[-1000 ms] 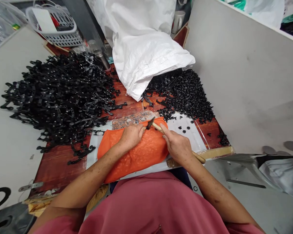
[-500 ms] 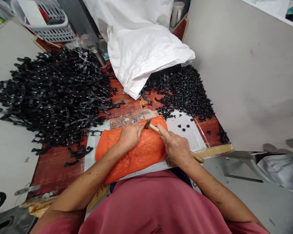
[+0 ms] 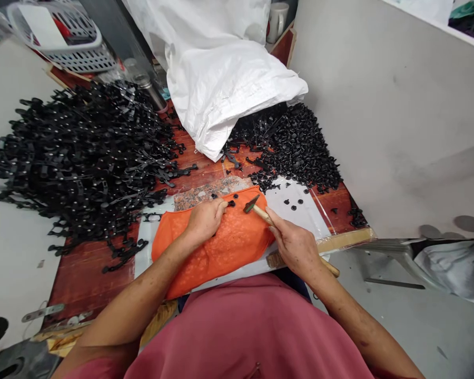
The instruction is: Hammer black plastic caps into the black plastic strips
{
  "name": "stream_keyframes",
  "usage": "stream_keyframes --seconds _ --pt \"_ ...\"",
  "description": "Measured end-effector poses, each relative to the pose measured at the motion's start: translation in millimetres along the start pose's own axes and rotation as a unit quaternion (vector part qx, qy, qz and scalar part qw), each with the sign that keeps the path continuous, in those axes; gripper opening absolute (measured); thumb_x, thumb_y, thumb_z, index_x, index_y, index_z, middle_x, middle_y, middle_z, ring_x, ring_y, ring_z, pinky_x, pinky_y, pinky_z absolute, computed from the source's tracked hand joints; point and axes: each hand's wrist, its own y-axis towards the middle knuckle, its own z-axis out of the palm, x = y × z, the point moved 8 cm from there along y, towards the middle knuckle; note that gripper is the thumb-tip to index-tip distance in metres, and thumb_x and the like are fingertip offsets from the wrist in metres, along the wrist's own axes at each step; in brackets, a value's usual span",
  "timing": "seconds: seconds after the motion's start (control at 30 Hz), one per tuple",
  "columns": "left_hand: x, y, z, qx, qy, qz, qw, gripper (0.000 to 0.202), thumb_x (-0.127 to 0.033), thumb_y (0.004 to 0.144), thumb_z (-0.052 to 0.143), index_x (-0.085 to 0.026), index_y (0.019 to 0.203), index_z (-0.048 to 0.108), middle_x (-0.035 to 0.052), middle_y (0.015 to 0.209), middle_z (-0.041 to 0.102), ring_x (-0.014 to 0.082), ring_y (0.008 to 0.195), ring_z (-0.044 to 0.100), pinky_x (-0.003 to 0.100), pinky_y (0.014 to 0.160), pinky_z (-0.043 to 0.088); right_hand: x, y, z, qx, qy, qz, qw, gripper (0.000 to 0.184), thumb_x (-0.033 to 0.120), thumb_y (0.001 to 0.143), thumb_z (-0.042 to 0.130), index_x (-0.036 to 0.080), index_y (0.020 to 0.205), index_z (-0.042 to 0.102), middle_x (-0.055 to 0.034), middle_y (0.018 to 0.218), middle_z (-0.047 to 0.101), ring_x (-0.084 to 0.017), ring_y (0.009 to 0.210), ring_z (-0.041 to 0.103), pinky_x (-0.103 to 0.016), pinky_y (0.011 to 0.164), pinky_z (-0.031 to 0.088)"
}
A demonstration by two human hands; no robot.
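My right hand [image 3: 294,242] is closed around the pale wooden handle of a small hammer [image 3: 252,203]. The dark hammer head is tilted just right of my left hand's fingertips, apart from them. My left hand [image 3: 205,218] is closed in a pinch on a small black plastic piece [image 3: 231,203] with a round end; the rest of it is hidden by the fingers. Beneath both hands lies an orange cloth [image 3: 233,245]. A small black disc [image 3: 236,196] shows near the cloth's far edge. Behind it, a speckled stone slab [image 3: 205,190] rests on the table.
A tall heap of black plastic straps [image 3: 82,163] fills the left. On the right are a pile of small black studs [image 3: 304,142] and a white sack [image 3: 237,79]. A white basket [image 3: 82,55], a metal flask [image 3: 155,95] and a mug [image 3: 277,23] stand behind. Grey panel [image 3: 383,116] at right.
The hammer head has moved right and slightly down, away from my left fingertips, with my right hand drawn back. The black piece in my left fingers now shows. The view has shifted slightly.
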Motion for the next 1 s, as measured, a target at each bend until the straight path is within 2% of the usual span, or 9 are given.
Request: stream_keyframes --seconds 0.1,0.23,0.3,0.4,0.53,0.67,0.8,0.9,1.0 --pt "3 1 -3.0 -0.01 -0.051 0.01 0.999 0.039 -0.029 0.103 0.032 -0.022 0.079 0.062 0.0044 0.083 0.073 0.02 0.08 0.066 0.028 0.075 0.044 3 -5 7 0.004 0.004 -0.015 1.0 0.053 0.028 0.106 0.043 0.031 0.158 0.044 -0.003 0.098 0.079 -0.019 0.08 0.073 -0.027 0.068 0.052" --pt "4 -4 -4.3 -0.007 -0.089 0.018 0.996 0.04 -0.031 0.103 0.031 -0.022 0.077 0.059 0.0031 0.078 0.071 0.0192 0.077 0.065 0.028 0.075 0.045 5 -9 9 0.003 0.013 -0.013 1.0 0.051 0.03 0.106 0.043 0.031 0.158 0.045 -0.0037 0.102 0.08 -0.019 0.081 0.073 -0.027 0.069 0.052" --pt "1 -8 -0.4 0.008 -0.076 0.02 0.997 0.039 -0.03 0.103 0.031 -0.021 0.079 0.06 0.0038 0.08 0.071 0.0201 0.079 0.066 0.029 0.076 0.045 5 -9 8 0.009 0.015 -0.009 1.0 0.051 0.03 0.107 0.043 0.032 0.158 0.044 -0.0032 0.102 0.08 -0.019 0.08 0.073 -0.027 0.068 0.052" --pt "-5 -15 8.7 0.027 -0.002 0.01 1.0 0.037 -0.031 0.105 0.034 -0.021 0.086 0.064 0.0074 0.087 0.074 0.0235 0.085 0.068 0.033 0.079 0.045 3 -9 4 0.011 0.013 -0.002 1.0 0.052 0.029 0.107 0.041 0.031 0.159 0.043 -0.0038 0.104 0.079 -0.02 0.081 0.073 -0.028 0.068 0.052" --pt "-10 -19 15.0 0.013 0.082 -0.005 0.997 0.035 -0.034 0.105 0.038 -0.02 0.094 0.067 0.011 0.091 0.075 0.0258 0.089 0.069 0.035 0.082 0.045 10 -5 -10 -0.001 0.013 -0.014 1.0 0.051 0.03 0.107 0.041 0.032 0.159 0.044 -0.0045 0.109 0.078 -0.02 0.085 0.073 -0.028 0.07 0.052" --pt "-14 -18 17.2 0.023 0.064 0.012 0.998 0.032 -0.033 0.105 0.04 -0.019 0.099 0.068 0.0112 0.096 0.075 0.0253 0.092 0.069 0.033 0.082 0.047 25 1 -24 -0.033 0.012 -0.039 0.999 0.053 0.028 0.107 0.039 0.033 0.16 0.042 -0.0043 0.104 0.077 -0.018 0.084 0.071 -0.027 0.071 0.051" --pt "-17 -16 13.0 0.048 0.019 0.035 0.998 0.027 -0.027 0.103 0.043 -0.019 0.098 0.067 0.0104 0.1 0.075 0.0243 0.094 0.069 0.032 0.082 0.048 26 6 -16 -0.024 0.001 -0.036 0.999 0.054 0.028 0.108 0.037 0.032 0.161 0.041 -0.0041 0.096 0.076 -0.018 0.08 0.07 -0.026 0.069 0.05" --pt "-10 -14 6.0 0.051 0.008 0.017 0.999 0.026 -0.026 0.103 0.042 -0.019 0.095 0.066 0.0095 0.096 0.074 0.0237 0.092 0.068 0.031 0.081 0.047 16 8 -8 -0.015 0.021 -0.023 0.999 0.053 0.028 0.107 0.039 0.032 0.16 0.043 -0.0044 0.104 0.078 -0.019 0.084 0.072 -0.027 0.072 0.053" --pt "4 -14 2.1 0.051 0.022 -0.018 0.998 0.028 -0.028 0.104 0.041 -0.02 0.092 0.065 0.0092 0.092 0.074 0.0247 0.089 0.068 0.031 0.078 0.045 5 9 -16 -0.055 0.058 -0.004 0.997 0.053 0.029 0.107 0.04 0.031 0.16 0.042 -0.0052 0.117 0.077 -0.02 0.092 0.073 -0.03 0.08 0.056"
